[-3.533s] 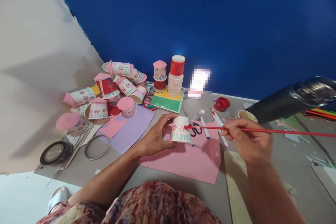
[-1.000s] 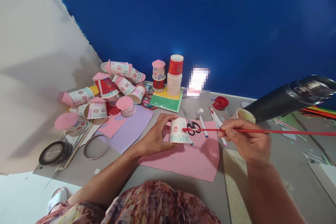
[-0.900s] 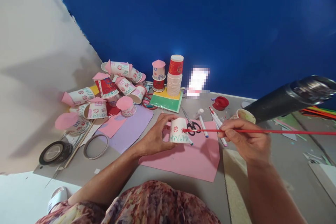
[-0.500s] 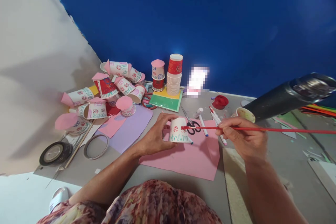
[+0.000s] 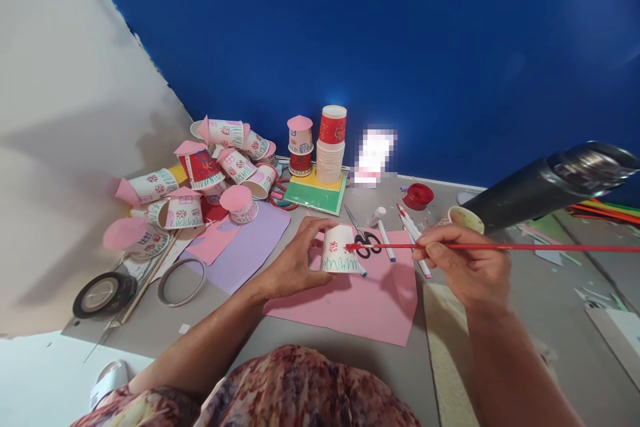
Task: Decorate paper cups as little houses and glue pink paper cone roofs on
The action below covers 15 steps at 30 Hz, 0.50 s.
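Observation:
Over a pink sheet of paper (image 5: 350, 312), my left hand (image 5: 295, 265) grips an upside-down white paper cup (image 5: 339, 252). Green zigzag strokes run along the cup's lower rim, with red dotted marks above. My right hand (image 5: 463, 263) holds a long red paintbrush (image 5: 400, 246) by its handle. The brush's red tip touches or nearly touches the right part of the cup's side. Black-handled scissors (image 5: 367, 243) lie behind the brush, partly covered by it. A white glue bottle or marker (image 5: 385, 235) and white markers (image 5: 410, 223) rest between my hands.
Decorated paper cups with pink roofs (image 5: 200, 167) are heaped at the left. A cup stack (image 5: 331, 153) stands on a green and yellow pad (image 5: 315, 195). Black tape (image 5: 103, 295) and a grey ring (image 5: 183, 282) lie near left. A dark flask (image 5: 530, 190) leans in at the right.
The brush tip has shifted very slightly on the cup's side. Both hands keep their holds, and the view has moved a little.

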Each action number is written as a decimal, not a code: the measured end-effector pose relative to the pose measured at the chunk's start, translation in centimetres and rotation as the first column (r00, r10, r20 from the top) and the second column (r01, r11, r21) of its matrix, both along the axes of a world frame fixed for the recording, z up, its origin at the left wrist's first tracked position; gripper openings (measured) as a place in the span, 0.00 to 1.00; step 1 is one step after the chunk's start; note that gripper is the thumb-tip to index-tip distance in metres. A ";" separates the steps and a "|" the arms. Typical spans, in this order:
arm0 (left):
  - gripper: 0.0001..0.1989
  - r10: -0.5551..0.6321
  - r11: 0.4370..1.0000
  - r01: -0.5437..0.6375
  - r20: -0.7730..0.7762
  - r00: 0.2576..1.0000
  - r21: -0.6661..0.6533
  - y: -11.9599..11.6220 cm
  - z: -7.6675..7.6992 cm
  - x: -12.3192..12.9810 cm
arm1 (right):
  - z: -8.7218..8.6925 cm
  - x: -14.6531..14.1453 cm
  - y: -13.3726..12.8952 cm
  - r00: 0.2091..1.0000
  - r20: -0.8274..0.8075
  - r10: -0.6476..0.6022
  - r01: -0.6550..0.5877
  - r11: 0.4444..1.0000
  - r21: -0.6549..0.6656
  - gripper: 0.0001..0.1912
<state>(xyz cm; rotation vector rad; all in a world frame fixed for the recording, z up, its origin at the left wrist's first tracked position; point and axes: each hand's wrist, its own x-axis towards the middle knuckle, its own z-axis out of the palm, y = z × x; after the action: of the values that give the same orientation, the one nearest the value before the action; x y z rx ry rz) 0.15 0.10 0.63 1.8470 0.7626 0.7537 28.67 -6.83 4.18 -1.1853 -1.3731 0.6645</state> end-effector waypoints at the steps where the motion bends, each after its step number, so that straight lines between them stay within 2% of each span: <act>1: 0.41 0.000 1.000 0.000 0.005 1.000 -0.004 0.0 0.0 0.0 | 0.1 -0.1 0.0 1.000 -0.003 0.011 -0.011 1.000 -0.004 0.05; 6: 0.40 0.008 0.999 -0.007 0.031 1.000 -0.035 0.0 0.2 0.2 | 0.1 -0.1 0.2 0.999 -0.050 -0.016 0.017 1.000 0.021 0.06; 10: 0.39 0.023 0.994 -0.011 0.120 0.992 -0.105 0.0 0.0 0.4 | -0.3 0.4 0.4 0.988 -0.151 -0.028 0.030 0.999 0.014 0.07; 15: 0.38 0.009 0.977 0.038 0.221 0.975 -0.210 0.0 -0.2 0.6 | 0.0 0.3 0.6 0.965 -0.263 -0.023 0.029 0.999 0.018 0.08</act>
<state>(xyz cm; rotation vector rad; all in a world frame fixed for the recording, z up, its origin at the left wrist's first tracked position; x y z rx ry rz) 0.77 0.09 0.39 1.5455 0.6576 0.8196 28.95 -6.23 4.15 -1.0545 -1.1369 0.7574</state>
